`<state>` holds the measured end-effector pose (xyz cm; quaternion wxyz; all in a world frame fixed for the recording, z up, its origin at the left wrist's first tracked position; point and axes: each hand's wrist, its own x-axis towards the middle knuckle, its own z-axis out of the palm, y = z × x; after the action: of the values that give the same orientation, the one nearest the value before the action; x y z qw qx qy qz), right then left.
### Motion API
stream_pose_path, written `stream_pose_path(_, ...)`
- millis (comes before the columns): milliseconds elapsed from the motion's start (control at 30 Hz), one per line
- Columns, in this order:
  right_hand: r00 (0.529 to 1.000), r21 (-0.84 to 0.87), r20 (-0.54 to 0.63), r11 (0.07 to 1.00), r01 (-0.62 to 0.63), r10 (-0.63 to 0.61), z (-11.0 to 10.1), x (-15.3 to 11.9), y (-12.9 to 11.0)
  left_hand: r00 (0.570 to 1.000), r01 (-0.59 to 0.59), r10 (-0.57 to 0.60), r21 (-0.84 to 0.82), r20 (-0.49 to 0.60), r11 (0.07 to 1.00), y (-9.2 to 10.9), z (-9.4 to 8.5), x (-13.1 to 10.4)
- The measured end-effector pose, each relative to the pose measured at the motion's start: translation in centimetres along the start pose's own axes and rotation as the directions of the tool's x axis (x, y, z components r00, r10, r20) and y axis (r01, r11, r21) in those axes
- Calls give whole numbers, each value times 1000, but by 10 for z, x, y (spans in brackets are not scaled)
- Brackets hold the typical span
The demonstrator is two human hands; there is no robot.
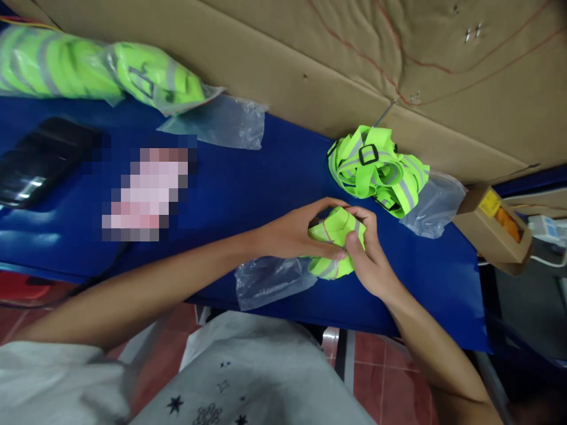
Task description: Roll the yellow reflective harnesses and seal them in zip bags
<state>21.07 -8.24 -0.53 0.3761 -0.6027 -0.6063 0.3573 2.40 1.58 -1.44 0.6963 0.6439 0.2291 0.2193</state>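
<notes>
Between my two hands is a bunched neon yellow reflective strap (pixel 337 227) with grey stripes. My left hand (pixel 305 230) curls round its left side, thumb along the front. My right hand (pixel 370 251) grips the right side, with the thumb pressed on the fabric. A clear plastic bag (pixel 274 282) lies flat on the table just below my left hand, partly under the bundle. Beyond my hands, a heap of loosely coiled reflective straps (pixel 365 165) with black buckles rests by the cardboard, next to another clear bag (pixel 434 203).
The blue table (pixel 283 165) backs onto a cardboard wall (pixel 283 65). Bagged neon straps (pixel 66 62) lie at the far left, above a shiny black object (pixel 48 156) and a pixelated patch. A small cardboard box (pixel 494 230) stands at the right edge.
</notes>
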Motion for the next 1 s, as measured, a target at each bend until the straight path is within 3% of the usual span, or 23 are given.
stream_pose_path(100,996,23,-63,998,58,-57,-3,2,2,997,60,-67,-169,-38,984,4,0,1)
stream_pose_path(167,973,80,-213,991,109,-90,-6,5,2,983,78,-128,-332,-132,940,7,-4,2)
stream_pose_path(267,858,-37,-433,956,290,-277,-8,6,-3,937,14,-187,-503,-295,864,10,-10,5)
stream_pose_path(300,819,-157,-426,923,351,-384,-9,4,-4,923,-9,-194,-522,-333,853,12,-11,6)
stream_pose_path(367,769,-390,-298,808,442,-565,-8,1,-7,909,-35,-200,-543,-366,839,13,-11,7)
stream_pose_path(433,734,-523,-193,701,485,-652,-7,-3,-7,915,-28,-204,-561,-347,827,14,-7,7)
stream_pose_path(500,698,-587,-177,644,491,-694,-7,-4,-6,928,-17,-199,-570,-314,821,14,-3,6)
stream_pose_path(600,712,-573,-196,668,475,-675,-9,-4,-7,932,-20,-192,-571,-308,820,14,1,4)
stream_pose_path(800,805,-371,-216,809,456,-553,-11,-1,-16,936,-4,-199,-576,-289,818,12,-1,4)
stream_pose_path(867,818,-391,-173,801,454,-548,-10,-1,-15,943,-21,-177,-580,-282,815,12,-3,5)
stream_pose_path(1000,781,-553,-133,700,453,-610,-10,0,-11,939,-32,-173,-576,-298,817,11,-4,6)
